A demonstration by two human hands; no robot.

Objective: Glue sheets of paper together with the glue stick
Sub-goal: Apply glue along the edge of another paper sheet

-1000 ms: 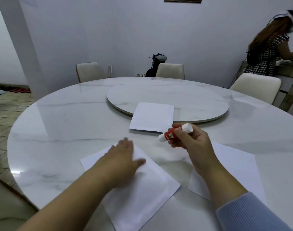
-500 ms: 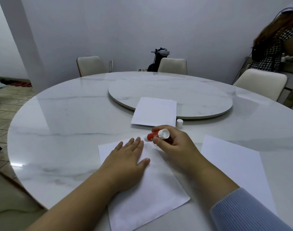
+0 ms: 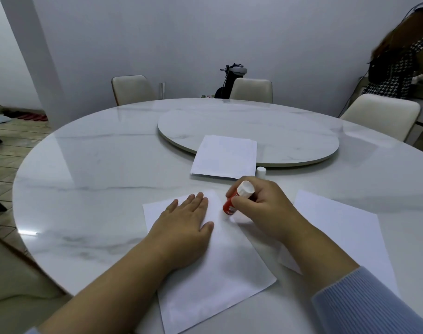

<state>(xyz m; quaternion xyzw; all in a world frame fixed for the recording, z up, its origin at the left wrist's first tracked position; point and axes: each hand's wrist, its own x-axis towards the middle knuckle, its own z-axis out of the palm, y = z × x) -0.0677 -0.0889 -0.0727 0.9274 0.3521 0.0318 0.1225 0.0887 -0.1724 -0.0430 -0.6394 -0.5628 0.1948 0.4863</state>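
Pressing glue stick [image 3: 232, 203] onto sheet [image 3: 220, 266], right hand [image 3: 266, 208].

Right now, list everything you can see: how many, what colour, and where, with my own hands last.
Table: one, white marble, round, fills the view.
Turntable: one, white marble, table centre.
Paper sheets: three, white; one under both hands, one to its right, one overlapping the turntable's near edge.
Glue stick: one, red, tip down on the near sheet.
Cap: one, white, standing by the turntable's near edge.
Chairs: three, cream, far side.
Other person: one, checked top, far right.
Left hand: flat on the sheet.
Right hand: gripping the glue stick.
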